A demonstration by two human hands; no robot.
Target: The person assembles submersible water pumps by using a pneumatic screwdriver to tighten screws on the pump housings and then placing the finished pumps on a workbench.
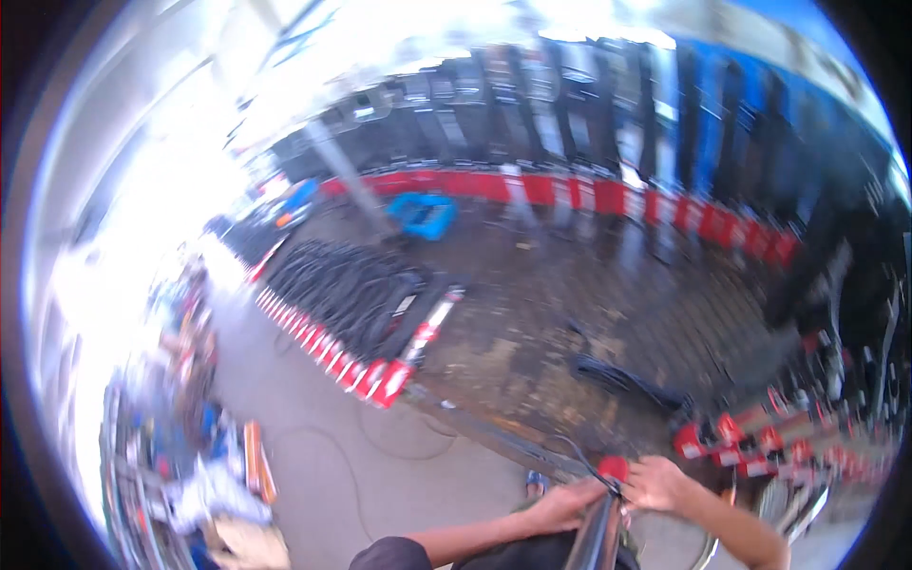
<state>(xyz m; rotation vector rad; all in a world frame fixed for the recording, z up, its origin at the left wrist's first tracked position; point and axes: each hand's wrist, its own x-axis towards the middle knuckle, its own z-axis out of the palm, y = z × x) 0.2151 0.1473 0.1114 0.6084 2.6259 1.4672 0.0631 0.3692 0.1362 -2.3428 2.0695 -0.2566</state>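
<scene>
White glare floods the upper left; the table [494, 332] is dimmer; blur smears the scene; edges bend toward 1 black border.

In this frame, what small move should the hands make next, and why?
Probably the right hand should draw the dark cord snug at the end of the tube: it is beside the red piece there, the cord runs there, and the left hand is against the tube. Blur hides the grip.

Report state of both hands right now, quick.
Left hand: at the dark bar; open or closed, cannot tell.
Right hand: partly curled beside the red round piece; blur hides any grip.
</scene>
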